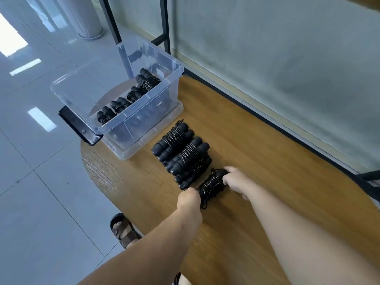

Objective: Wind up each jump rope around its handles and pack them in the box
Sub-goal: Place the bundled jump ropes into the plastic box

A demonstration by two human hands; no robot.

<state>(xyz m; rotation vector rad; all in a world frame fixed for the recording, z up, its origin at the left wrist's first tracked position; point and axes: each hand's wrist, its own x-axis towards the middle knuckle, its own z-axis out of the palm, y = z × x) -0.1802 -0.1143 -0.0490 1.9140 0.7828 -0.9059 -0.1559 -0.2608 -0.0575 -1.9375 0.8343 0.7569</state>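
A wound black jump rope lies on the wooden table, its cord coiled around both handles. My left hand grips its near end and my right hand grips its far end. Just beyond it lies a row of several wound black jump ropes, side by side. A clear plastic box stands at the table's far left edge, on its lid, and holds several wound ropes along its right wall.
A frosted glass wall runs along the table's right side. A black metal frame stands behind the box. A black bracket juts out by the box. Tiled floor and my sandalled foot lie to the left.
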